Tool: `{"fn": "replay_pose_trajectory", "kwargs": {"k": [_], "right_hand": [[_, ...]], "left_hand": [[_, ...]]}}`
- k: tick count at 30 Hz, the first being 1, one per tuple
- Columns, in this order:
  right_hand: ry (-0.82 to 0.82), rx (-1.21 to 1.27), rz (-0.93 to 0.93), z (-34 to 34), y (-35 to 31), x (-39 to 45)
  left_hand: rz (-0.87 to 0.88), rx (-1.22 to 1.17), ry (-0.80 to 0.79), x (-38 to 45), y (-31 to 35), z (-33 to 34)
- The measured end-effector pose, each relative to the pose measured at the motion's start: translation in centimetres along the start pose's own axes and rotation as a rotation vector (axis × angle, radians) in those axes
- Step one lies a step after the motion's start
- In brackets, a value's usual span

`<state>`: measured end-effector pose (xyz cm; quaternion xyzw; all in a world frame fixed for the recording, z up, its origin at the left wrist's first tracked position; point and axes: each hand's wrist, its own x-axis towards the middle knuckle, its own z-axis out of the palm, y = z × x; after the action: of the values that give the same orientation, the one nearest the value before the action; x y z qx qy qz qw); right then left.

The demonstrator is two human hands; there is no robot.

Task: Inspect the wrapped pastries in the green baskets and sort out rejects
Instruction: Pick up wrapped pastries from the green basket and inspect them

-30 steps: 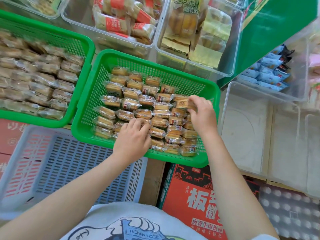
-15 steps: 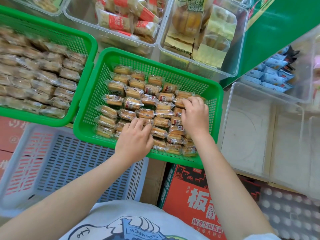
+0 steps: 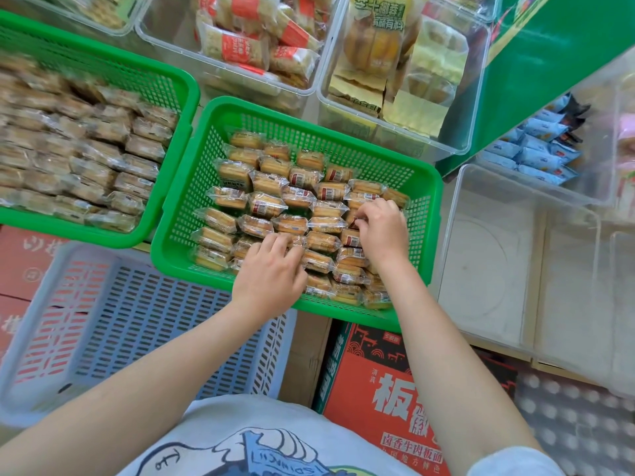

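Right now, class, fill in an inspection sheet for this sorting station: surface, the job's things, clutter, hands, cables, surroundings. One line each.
Surface: no bare tabletop seen; baskets rest on stacked boxes and a grey crate.
Job's things: middle green basket partly filled with wrapped pastries; second green basket on the left, fuller, blurred.
Clutter: red noodle carton below; the grey crate looks empty.
Hands: left hand and right hand both on pastries in the middle basket; grip unclear.
Cables: nothing seen.
Surroundings: clear tubs of other packaged snacks behind; empty clear tub on the right.
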<state>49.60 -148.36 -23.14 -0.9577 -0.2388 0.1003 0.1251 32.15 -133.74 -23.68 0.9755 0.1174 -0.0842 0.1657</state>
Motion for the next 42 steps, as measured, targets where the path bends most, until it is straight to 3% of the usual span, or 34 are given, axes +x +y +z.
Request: {"fn": "replay_pose_trajectory", "kwargs": {"k": [4,8,15,22,26,35,42], "right_hand": [[-0.009,0.158,0.108,-0.6,-0.2,0.8],[-0.029,0.231,0.08,-1.6,-0.1,-0.2],[0.109,0.291,0.071,-3.5,0.2,-3.4],[-0.07,0.13,0.063,-2.6,-0.4,-1.9],[0.06,-0.109,0.055,-1.6,-0.3,-2.0],[0.004,-0.086,0.14,-0.5,-0.4,-2.4],[0.046,0.071,0.136,0.0,0.2,-1.7]], "left_hand": [[0.001,0.002,0.007,0.0,0.0,0.1],[0.0,-0.004,0.004,0.0,0.0,0.1],[0.011,-0.031,0.017,0.1,-0.1,0.0],[-0.016,-0.07,0.006,0.3,0.3,-0.6],[0.049,-0.095,0.088,3.0,1.9,-2.6],[0.251,0.193,-0.218,9.0,4.0,-1.9],[0.294,0.232,-0.25,8.1,3.1,-0.3]]}}
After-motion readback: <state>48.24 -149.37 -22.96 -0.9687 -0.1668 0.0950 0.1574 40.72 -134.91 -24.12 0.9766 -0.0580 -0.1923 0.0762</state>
